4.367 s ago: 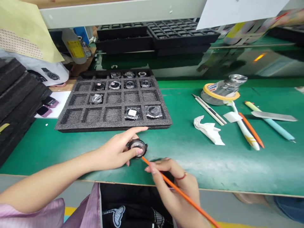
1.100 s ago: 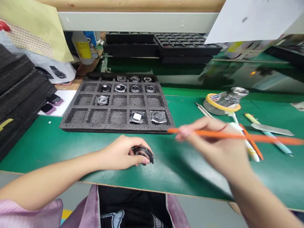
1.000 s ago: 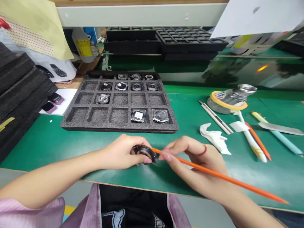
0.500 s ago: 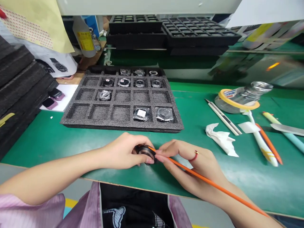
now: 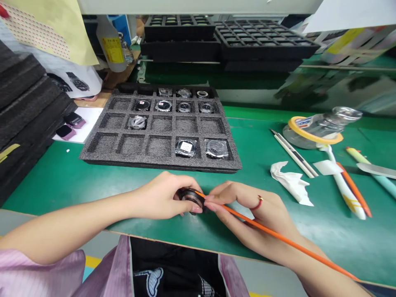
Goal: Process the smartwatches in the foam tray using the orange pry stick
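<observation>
My left hand [image 5: 162, 196] grips a round black watch case [image 5: 191, 197] just above the green mat, near its front edge. My right hand [image 5: 247, 218] sits beside it, holding a thin orange stick [image 5: 278, 236] like a pencil. The stick's tip reaches the top of the watch case. Fingers hide much of the case. Behind my hands lies a grey foam tray [image 5: 131, 144] with several round watch parts in its cells, some in clear wrap.
To the right on the mat lie a crumpled white tissue [image 5: 291, 181], a glass bottle with a yellow tape ring [image 5: 318, 130], a craft knife, and several pens. Black foam stacks [image 5: 21, 99] rise at left; black trays [image 5: 229, 41] stand behind.
My right hand has come down from above the mat to beside the watch case, bringing the orange stick's tip onto it. My left hand keeps its hold on the case.
</observation>
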A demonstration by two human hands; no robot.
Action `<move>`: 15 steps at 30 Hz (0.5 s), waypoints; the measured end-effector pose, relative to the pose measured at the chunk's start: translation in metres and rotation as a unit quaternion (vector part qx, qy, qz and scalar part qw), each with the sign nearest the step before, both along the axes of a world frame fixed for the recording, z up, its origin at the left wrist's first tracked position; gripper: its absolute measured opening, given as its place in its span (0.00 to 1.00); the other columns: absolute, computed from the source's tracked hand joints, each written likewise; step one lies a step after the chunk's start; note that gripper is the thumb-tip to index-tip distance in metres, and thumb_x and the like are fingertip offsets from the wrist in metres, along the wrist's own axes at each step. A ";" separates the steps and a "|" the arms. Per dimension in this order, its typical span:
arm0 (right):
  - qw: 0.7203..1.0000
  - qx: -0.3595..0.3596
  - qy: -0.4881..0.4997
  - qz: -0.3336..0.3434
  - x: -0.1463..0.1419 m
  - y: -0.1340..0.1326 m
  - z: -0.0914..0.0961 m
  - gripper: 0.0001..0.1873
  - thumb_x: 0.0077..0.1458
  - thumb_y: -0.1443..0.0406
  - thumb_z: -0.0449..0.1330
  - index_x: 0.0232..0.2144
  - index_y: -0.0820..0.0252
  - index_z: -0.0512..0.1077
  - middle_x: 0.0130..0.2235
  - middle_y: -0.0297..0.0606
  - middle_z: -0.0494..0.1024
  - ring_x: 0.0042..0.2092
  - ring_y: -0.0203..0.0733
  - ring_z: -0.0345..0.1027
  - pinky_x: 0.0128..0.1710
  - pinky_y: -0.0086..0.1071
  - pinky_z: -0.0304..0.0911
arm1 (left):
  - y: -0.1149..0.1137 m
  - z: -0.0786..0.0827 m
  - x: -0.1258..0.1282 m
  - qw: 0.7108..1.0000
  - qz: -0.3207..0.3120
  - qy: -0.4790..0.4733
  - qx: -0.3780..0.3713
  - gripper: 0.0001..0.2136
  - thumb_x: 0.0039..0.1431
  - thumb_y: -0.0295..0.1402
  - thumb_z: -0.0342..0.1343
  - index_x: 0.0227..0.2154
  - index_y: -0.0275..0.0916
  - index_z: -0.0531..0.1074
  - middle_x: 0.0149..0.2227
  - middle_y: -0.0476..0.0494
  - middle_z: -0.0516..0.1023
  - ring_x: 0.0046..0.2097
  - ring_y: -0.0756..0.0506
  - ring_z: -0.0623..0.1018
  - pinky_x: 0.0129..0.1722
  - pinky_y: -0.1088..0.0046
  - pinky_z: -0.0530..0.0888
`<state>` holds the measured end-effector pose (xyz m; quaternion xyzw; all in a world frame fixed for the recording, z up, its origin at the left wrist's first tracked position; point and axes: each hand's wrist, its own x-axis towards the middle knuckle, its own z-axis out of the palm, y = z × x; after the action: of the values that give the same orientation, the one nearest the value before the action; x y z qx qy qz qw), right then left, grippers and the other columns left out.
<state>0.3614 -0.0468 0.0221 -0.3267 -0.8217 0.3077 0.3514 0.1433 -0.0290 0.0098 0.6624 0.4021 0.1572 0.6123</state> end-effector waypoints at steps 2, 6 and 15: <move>1.000 -0.004 0.001 0.001 0.001 0.000 -0.001 0.09 0.61 0.71 0.61 0.31 0.53 0.69 0.31 0.33 0.82 0.32 0.38 0.78 0.30 0.29 0.72 | 0.000 0.000 0.000 1.000 0.001 -0.006 -0.006 0.07 0.57 0.32 0.65 0.38 0.39 0.75 0.33 0.49 0.82 0.29 0.49 0.80 0.31 0.74 0.75; 1.000 -0.004 0.004 0.005 0.001 0.001 -0.001 0.09 0.60 0.72 0.61 0.31 0.53 0.69 0.32 0.33 0.82 0.32 0.37 0.78 0.30 0.28 0.72 | 0.000 0.001 0.000 1.000 0.001 -0.005 -0.004 0.07 0.57 0.32 0.65 0.38 0.38 0.75 0.32 0.50 0.82 0.28 0.50 0.80 0.29 0.75 0.76; 0.999 0.032 -0.017 -0.021 0.004 -0.014 0.000 0.10 0.60 0.74 0.59 0.32 0.53 0.69 0.30 0.33 0.80 0.31 0.38 0.77 0.30 0.29 0.72 | -0.001 0.002 0.000 1.000 0.009 -0.012 -0.019 0.08 0.58 0.34 0.62 0.39 0.38 0.74 0.33 0.47 0.82 0.30 0.47 0.81 0.29 0.72 0.76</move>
<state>0.3652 -0.0604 0.0216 -0.3377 -0.8300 0.2684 0.3536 0.1438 -0.0303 0.0121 0.6449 0.4040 0.1627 0.6280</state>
